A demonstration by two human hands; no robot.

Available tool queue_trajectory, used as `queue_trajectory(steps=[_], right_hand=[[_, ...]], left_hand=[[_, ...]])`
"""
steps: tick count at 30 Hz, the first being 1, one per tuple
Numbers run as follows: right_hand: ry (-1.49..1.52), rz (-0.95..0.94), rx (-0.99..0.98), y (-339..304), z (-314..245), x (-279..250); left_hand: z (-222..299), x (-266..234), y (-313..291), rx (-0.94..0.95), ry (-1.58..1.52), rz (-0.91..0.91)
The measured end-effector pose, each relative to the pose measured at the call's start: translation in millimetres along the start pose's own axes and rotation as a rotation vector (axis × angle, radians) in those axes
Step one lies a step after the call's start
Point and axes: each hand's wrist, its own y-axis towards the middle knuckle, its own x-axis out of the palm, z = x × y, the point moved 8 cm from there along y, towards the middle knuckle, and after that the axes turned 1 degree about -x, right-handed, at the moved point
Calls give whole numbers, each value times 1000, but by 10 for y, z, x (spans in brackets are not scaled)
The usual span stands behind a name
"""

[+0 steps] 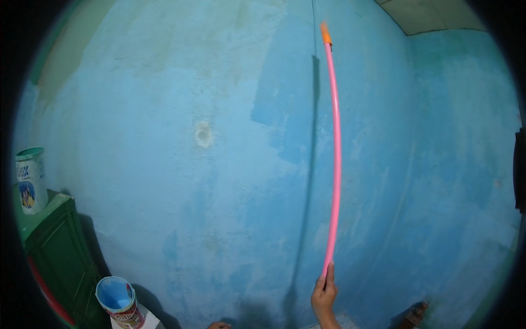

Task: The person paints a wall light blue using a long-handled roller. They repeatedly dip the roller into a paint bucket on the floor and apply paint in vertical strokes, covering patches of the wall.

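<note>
My right hand (325, 296) is wrapped round the lower end of a long pink pole (336, 148), which rises nearly upright in front of the blue wall (164, 181). An orange handle (326, 36) sits on the pole's upper end. From it a thin metal rod runs up past the top edge, so whatever it carries is out of view. Only a bit of my left hand (220, 325) shows at the lower edge, apart from the pole, with most of its fingers hidden. Darker blue patches (285, 93) mark the wall left of the pole.
At the left, a paint can (33, 183) stands on a green cabinet (57, 241). An open bucket (116, 299) with blue paint inside rests on a white surface (150, 321) lower left. A dark brown object (416, 314), unclear in kind, is low right. The ceiling (438, 13) shows upper right.
</note>
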Motion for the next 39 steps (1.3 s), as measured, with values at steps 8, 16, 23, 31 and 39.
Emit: queue_trajectory(steps=[8, 16, 23, 31, 39], right_hand=[[-153, 154, -69, -632, 260, -222], [-95, 131, 17, -209, 205, -329], [27, 129, 6, 925, 266, -293], [117, 103, 19, 1633, 294, -282], [23, 69, 76, 196, 935, -313]], left_hand=[[-90, -127, 115, -7, 71, -11], [-257, -295, 290, 7, 119, -102], [-250, -307, 323, -24, 82, -46], [-106, -307, 54, -37, 50, 41], [-249, -65, 76, -203, 123, 79]])
